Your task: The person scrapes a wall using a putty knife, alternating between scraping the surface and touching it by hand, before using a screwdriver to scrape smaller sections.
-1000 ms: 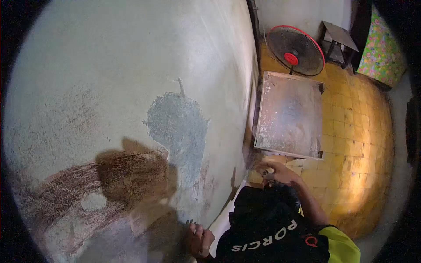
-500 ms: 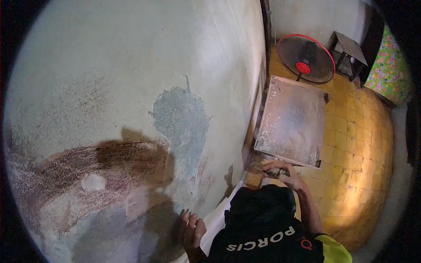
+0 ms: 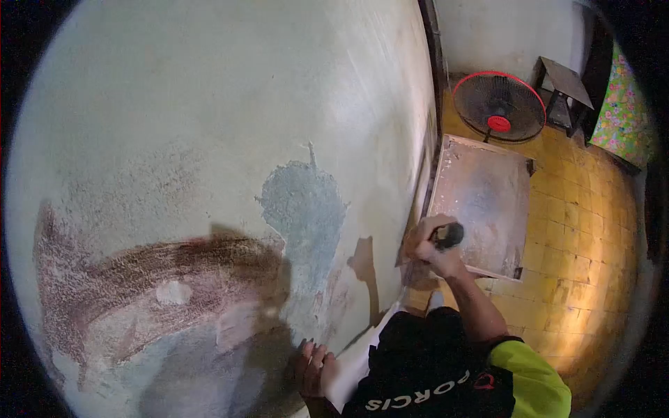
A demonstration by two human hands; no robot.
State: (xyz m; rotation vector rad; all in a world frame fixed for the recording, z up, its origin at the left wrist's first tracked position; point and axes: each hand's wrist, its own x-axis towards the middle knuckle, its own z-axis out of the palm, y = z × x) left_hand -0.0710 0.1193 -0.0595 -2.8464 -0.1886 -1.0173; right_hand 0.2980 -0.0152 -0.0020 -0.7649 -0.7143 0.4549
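Observation:
My right hand [image 3: 433, 249] is closed round a dark-handled scraper [image 3: 448, 236], raised beside the wall; the rounded handle end shows, and the fingers hide most of its blade. Low on the wall [image 3: 209, 104], my left hand [image 3: 317, 369] rests its slightly bent fingers against the surface, with nothing visible in them. Above that hand is a bare grey patch [image 3: 304, 209] with ragged edges. Further left, a rough reddish-brown patch [image 3: 125, 279] surrounds a small pale spot [image 3: 173, 292]. Shadows of my head and arm fall across the wall.
A worn board-like panel [image 3: 481, 202] with a raised rim lies beyond my right hand. Behind it stands a fan [image 3: 500, 108] with a red rim. A small dark table [image 3: 566, 82] and flowered green fabric [image 3: 620, 108] are at the far right, over yellow floor tiles [image 3: 571, 244].
My right hand has risen with the scraper and moved away from my body, close to the wall. My left hand stays against the wall. The view has shifted slightly.

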